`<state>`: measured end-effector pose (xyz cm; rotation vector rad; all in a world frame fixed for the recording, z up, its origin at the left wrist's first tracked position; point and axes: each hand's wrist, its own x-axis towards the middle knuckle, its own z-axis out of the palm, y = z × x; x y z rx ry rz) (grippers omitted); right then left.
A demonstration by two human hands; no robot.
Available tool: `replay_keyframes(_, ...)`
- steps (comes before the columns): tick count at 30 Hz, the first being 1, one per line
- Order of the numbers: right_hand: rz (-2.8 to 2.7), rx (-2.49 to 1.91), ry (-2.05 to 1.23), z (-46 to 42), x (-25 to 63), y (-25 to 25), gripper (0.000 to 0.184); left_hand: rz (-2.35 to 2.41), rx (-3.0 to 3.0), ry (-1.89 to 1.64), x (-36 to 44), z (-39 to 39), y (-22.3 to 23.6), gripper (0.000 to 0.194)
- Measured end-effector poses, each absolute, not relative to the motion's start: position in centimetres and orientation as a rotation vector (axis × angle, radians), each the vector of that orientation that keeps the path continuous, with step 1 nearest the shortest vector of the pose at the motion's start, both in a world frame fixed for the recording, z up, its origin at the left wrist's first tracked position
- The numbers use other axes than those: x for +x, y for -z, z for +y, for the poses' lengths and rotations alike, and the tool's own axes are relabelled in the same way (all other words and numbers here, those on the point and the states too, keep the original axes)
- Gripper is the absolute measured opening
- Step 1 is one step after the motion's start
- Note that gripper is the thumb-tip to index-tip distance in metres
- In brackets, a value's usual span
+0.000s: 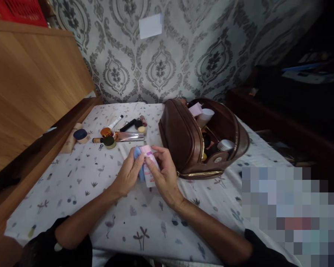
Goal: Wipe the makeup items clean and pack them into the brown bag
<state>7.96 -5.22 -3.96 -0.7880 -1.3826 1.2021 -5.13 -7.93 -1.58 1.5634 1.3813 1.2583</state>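
Both hands meet above the patterned cloth in the middle. My left hand (pixel 129 171) is closed on a light-blue cloth-like piece (pixel 140 173), pressed along the left side of a small pink and white pack (pixel 149 177). My right hand (pixel 166 177) grips that pack from the right, its thumb across the front. Whether the pack is a tube or a box I cannot tell. Just right of my right hand stands an unzipped brown toiletry bag (pixel 180 139). Inside it are a white tube (pixel 205 118), a pink item (pixel 195 109) and a white-capped container (pixel 225 145).
To the left lie several cosmetics: a navy-lidded jar (pixel 80 135), an orange-lidded jar (pixel 106 132), a dark green-lidded jar (pixel 109 142), a clear pinkish tube (pixel 129 136) and a black stick (pixel 128 125). A wooden panel (pixel 39 74) borders the left; patterned wallpaper (pixel 161 66) is behind.
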Motion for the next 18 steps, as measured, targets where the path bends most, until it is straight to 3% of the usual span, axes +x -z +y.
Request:
replay_keyframes(7,-1.304,-0.827,-1.018,-4.5,8.4,3.4,0.037,1.269,1.689,-1.042,-3.9,-8.5,2.3,0.026)
replay_keyframes(18,-1.337,-0.858,-1.201,-3.4,9.6,2.4,0.041,1.108,1.616,-0.697,-8.4,-7.2,-0.3,0.034)
